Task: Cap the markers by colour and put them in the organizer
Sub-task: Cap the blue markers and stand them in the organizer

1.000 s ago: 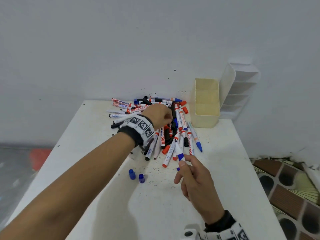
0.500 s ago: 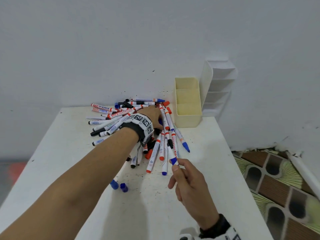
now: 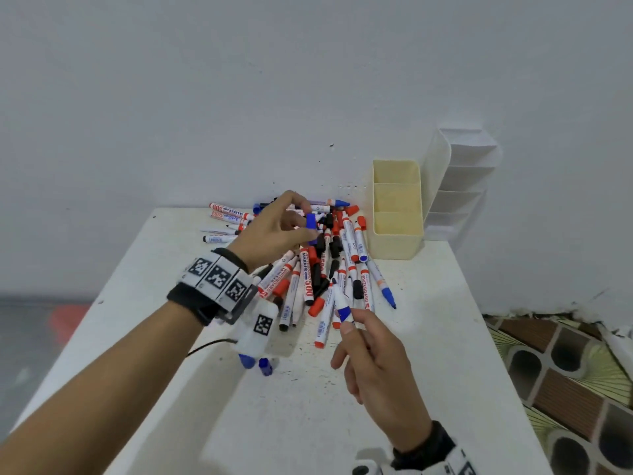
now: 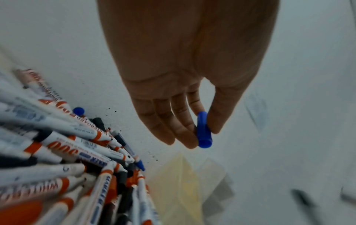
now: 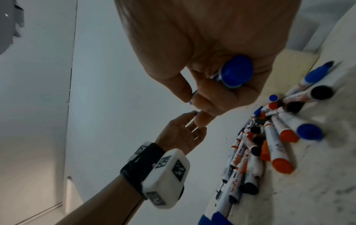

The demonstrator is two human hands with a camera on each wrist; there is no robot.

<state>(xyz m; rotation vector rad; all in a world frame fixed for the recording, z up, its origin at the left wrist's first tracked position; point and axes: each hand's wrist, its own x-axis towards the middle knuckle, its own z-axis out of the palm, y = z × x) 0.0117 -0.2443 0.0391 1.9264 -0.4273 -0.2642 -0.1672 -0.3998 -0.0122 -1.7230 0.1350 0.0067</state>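
Blue marker (image 3: 342, 308): it sits in the right hand (image 3: 375, 366), lifted just above the near edge of the pile (image 3: 318, 265). It looks light and stiff, a smooth white tube that could slip.
Look of the marker: white body with a blue band near the fingers (image 3: 347, 329). In the right wrist view its round blue end (image 5: 236, 71) pokes out of the hand.
Right hand fingers: curled round the marker, pinching it near the blue band.
Blue cap (image 3: 310, 221): small, hard and light, I think, and easy to drop. It is up in the air over the far side of the pile.
Left hand (image 3: 274, 231): thumb and fingers (image 4: 189, 130) pinch the cap on its sides, so its open end (image 4: 205, 143) stays free.
Best hold: I would keep the marker pinched low on its body, so the tip can go straight into the cap.
Pile: many red, black and blue markers and loose caps lie mixed up on the white worktop (image 3: 308, 423).
Loose blue caps (image 3: 255, 363): two lie on the worktop near the left wrist.
Organizer (image 3: 397, 246): a pale yellow box with three parts, beside the pile by the wall. I see no markers in it.
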